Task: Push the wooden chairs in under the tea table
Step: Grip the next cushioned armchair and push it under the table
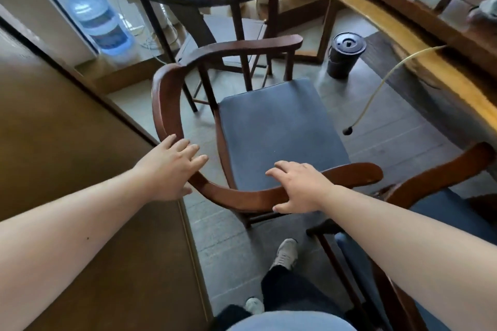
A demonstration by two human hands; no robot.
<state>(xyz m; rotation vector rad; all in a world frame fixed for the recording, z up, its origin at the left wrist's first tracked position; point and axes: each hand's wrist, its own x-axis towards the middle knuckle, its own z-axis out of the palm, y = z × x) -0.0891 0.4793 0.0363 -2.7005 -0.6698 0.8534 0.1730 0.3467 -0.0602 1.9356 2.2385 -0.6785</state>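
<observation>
Both hands, left (172, 166) & right (298, 187), lie open-fingered on chair (277, 131) back rail, ungripped; bench (419, 43) lies far right.

Wooden chair (242, 121): curved reddish-brown armrail, grey-blue seat cushion, upright, standing clear of the table (403, 32). Second chair (441, 169) just beside it at right, alike; a darker third chair (193, 2) beyond.

A large blue water jug (100, 17) stands by the glass door. A black lidded bin (345, 55) sits on the grey floor (231, 244), near a dangling yellowish hose (382, 88).
</observation>
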